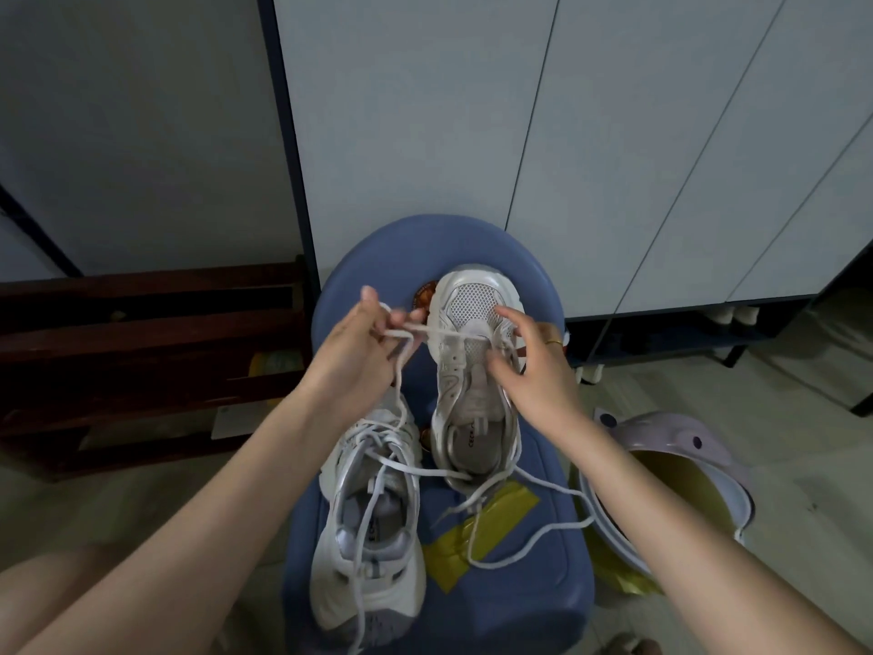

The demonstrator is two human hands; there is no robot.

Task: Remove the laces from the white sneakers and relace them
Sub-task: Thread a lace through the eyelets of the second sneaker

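My left hand (352, 345) pinches the white lace (437, 332) tight. My right hand (531, 359) pinches it at the far sneaker (475, 371). The other sneaker (373, 522) lies below my left hand.

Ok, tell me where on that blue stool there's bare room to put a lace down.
Bare blue stool seat shows at the near right corner, bordered by the yellow tape and the loose lace loop, and along the far rim beyond the right sneaker. The middle is crowded: left sneaker, trailing laces, and both hands, left hand and right hand.
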